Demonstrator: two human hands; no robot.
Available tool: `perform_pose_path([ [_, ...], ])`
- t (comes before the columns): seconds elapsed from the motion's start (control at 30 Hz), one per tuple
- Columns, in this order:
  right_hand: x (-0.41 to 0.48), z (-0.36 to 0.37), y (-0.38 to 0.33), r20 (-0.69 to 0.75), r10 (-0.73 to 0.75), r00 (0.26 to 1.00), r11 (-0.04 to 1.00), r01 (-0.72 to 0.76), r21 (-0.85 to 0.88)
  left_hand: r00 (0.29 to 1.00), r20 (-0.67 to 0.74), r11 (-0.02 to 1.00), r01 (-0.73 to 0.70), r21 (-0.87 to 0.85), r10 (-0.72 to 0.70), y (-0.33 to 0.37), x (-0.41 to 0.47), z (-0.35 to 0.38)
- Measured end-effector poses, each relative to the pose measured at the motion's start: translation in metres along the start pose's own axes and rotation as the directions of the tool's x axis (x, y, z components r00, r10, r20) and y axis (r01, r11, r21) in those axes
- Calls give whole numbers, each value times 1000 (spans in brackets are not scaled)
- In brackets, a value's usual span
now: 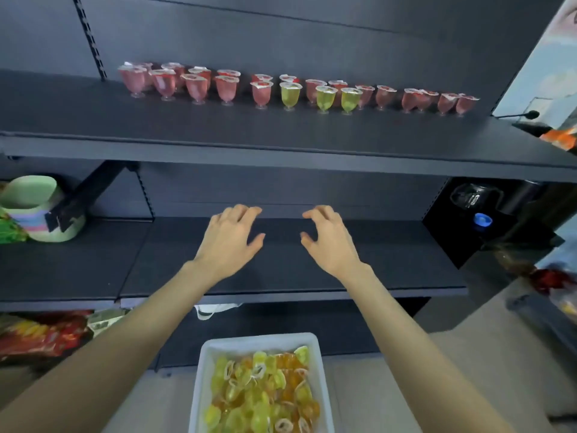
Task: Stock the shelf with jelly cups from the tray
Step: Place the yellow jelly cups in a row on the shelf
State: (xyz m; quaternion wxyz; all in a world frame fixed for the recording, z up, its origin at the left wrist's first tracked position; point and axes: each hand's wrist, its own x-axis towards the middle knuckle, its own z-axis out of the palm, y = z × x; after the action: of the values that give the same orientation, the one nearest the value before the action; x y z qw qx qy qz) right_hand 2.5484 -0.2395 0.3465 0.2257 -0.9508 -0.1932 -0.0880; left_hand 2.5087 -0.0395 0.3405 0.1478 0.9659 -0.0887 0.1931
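Scene: a person faces dark metal store shelving, both bare arms stretched forward.
Left hand (229, 242): hovers over the dark middle shelf (390, 264), grip spread, fingers loosely bent, holding nothing.
Right hand (331, 242): hovers just right of it, the two apart, grip likewise spread and empty.
Tray: the white rectangular plastic tray (259, 340) sits near, low and central, below both hands.
Tray contents: loose yellow, green and orange jelly cups (259, 392) lie heaped and tumbled inside it.
Upper shelf (218, 126): a double row of upright clear-footed cups (290, 92), mostly pink-red with three yellow-green, stands along its far part.
Done: the upper shelf looks partly stocked, with its near strip bare.
Left to do: the tray looks close to full and no cup is in hand, so most of the stocking appears to lie ahead.
Surroundings: a pale green tub (31, 207) sits far left.
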Motion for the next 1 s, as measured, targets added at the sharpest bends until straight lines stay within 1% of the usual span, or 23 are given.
perform_pose_path([
  [0.07,-13,27,7,74,26,997,999,-27,17,999,43,999,27,-25,-26,-7,-21,25],
  [0.17,-32,74,21,188,60,980,997,-66,29,986,146,995,88,-36,-82,-18,-54,68],
  [0.3,-62,145,47,345,125,930,989,-145,31,934,305,975,215,-57,-188,-31,-102,131],
  [0.4,-87,200,68,443,167,881,981,-194,15,869,424,952,302,-44,-256,-39,-140,181],
  [0.5,-112,256,91,534,197,822,966,-255,36,789,527,921,389,-34,-314,-49,-176,232],
  [0.6,-139,309,113,598,232,767,951,-308,26,680,637,884,468,2,-362,-60,-214,282],
  [0.73,-177,375,142,667,299,682,910,-414,15,561,719,786,617,-33,-410,-70,-260,348],
  [0.8,-196,405,157,699,337,631,878,-478,9,510,753,748,663,-34,-417,-74,-277,378],
  [0.83,-205,418,164,713,354,605,862,-506,1,494,769,746,665,-34,-406,-76,-285,393],
  [0.9,-221,439,178,731,388,561,832,-555,-15,485,788,747,663,-49,-379,-81,-297,420],
  [1.0,-241,464,195,753,430,498,762,-647,-7,467,801,718,693,-68,-375,-84,-307,454],
])
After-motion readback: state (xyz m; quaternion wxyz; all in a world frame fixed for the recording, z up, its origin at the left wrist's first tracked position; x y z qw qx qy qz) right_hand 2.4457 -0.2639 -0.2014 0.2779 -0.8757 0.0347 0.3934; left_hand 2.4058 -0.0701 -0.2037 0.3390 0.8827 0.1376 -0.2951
